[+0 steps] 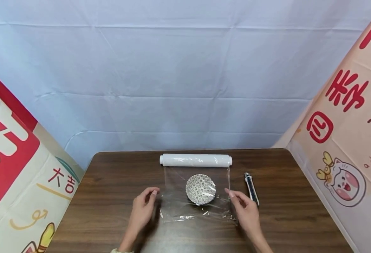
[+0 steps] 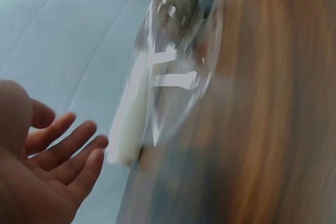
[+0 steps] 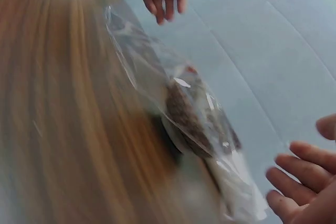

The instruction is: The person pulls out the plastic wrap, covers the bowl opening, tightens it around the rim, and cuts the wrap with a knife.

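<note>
A sheet of clear plastic wrap (image 1: 174, 207) stretches from a white roll (image 1: 196, 160) toward the front of the table. Beneath the film, a round bowl (image 1: 200, 189) shows a grey-and-white lattice pattern. Just off the sheet's left edge is my left hand (image 1: 143, 206), its fingers relaxed and holding nothing; the left wrist view shows that hand (image 2: 58, 166) apart from the film (image 2: 176, 77). My right hand (image 1: 246, 211) is beside the right edge. In the right wrist view its fingers (image 3: 299, 174) are spread loosely, with nothing between them. Motion blurs both wrist views.
A utility knife (image 1: 251, 188) lies on the brown wooden table (image 1: 116, 182), right of the film and close to my right hand. Behind the table hangs a pale cloth (image 1: 173, 70). Printed banners (image 1: 340, 140) stand at both sides.
</note>
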Demonstrator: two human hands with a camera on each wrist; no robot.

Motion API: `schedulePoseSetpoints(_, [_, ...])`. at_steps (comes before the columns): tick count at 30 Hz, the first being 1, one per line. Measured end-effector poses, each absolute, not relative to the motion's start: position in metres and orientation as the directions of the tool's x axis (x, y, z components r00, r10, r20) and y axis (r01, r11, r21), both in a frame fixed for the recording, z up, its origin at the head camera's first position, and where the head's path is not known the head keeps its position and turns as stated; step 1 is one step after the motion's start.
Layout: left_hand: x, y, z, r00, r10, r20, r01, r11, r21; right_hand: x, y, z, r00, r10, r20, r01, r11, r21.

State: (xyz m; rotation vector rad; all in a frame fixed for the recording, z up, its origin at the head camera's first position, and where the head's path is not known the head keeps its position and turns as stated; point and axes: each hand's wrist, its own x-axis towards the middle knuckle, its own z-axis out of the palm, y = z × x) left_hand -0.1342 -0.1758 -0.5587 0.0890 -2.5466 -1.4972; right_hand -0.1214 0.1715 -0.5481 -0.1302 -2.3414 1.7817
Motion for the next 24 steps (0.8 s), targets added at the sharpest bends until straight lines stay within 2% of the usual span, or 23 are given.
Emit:
schedulePoseSetpoints(4, [-0.121, -0.143, -0.559, -0.977, -0.122, 0.174, 0.094, 0.487, 0.868, -0.114, 0.153, -0.553, -0.964, 0.261, 0.044, 0.0, 0.167, -0.986])
schedulePoseSetpoints(10, [-0.113, -0.103, -0.568, -0.976, -0.073, 0.204, 0.138, 0.517, 0.845, -0.118, 0.135, -0.561, -0.957, 0.291, 0.005, 0.017, 0.076, -0.997])
schedulePoseSetpoints(17, [-0.114, -0.081, -0.58, -0.984, -0.138, 0.111, 0.023, 0.522, 0.853, -0.126, 0.126, -0.566, -0.945, 0.318, -0.076, 0.111, 0.094, -0.989])
schedulePoseSetpoints(24, [-0.12, -0.079, -0.581, -0.984, -0.15, 0.101, 0.009, 0.516, 0.856, -0.134, 0.124, -0.568, -0.939, 0.34, -0.05, 0.124, 0.2, -0.972])
